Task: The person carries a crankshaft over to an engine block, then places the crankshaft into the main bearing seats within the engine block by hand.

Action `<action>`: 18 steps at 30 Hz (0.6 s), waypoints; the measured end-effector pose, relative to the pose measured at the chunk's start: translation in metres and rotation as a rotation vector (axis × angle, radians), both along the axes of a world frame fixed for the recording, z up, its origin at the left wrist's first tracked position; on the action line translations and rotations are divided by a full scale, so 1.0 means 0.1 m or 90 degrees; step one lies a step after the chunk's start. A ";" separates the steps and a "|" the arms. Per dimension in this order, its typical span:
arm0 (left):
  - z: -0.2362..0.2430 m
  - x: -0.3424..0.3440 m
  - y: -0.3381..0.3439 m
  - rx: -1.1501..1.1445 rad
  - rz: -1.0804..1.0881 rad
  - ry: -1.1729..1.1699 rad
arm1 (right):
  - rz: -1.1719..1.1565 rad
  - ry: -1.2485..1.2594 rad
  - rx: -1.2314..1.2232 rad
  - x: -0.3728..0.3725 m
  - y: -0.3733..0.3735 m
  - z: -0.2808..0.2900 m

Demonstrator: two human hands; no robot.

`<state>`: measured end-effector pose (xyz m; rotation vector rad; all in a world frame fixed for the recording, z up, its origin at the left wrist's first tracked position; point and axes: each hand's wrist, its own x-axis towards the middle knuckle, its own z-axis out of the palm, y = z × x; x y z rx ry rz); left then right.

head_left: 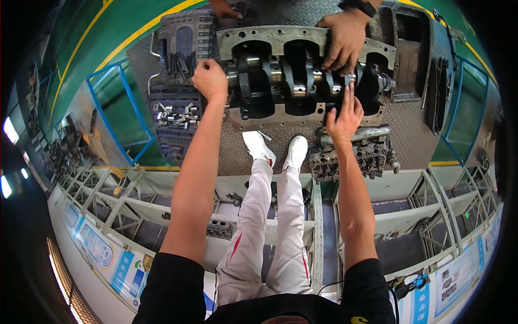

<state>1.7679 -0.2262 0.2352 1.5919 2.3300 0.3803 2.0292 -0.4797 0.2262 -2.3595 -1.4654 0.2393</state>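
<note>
A dark engine block [278,119] lies in front of me with a crankshaft [298,89] along its open middle. My left hand [210,81] is closed at the block's left end, beside the crankshaft's end; what its fingers hold is hidden. My right hand [344,119] reaches onto the block's lower right part, index and middle fingers stretched to a shiny journal, thumb apart. Just above it, a co-worker's hand [343,38] with a dark wristband rests over the crankshaft. A second bare hand [224,9] shows at the top edge.
An open tool case [185,33] with sockets [175,116] lies at left. A cylinder head [350,162] sits below the block, a metal pan [409,92] and long dark bars [436,97] at right. My feet [297,151] stand on the tread-plate surface [278,143]. Blue frames [118,108] flank it.
</note>
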 end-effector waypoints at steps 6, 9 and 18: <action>0.06 0.05 0.03 0.040 0.003 -0.037 | 0.011 -0.011 0.025 -0.02 0.00 0.03; 0.06 0.06 -0.09 -0.002 0.029 -0.047 | 0.011 0.022 0.001 0.01 -0.04 0.08; 0.07 0.05 -0.05 0.106 0.014 -0.098 | 0.000 0.021 -0.020 -0.03 0.00 0.07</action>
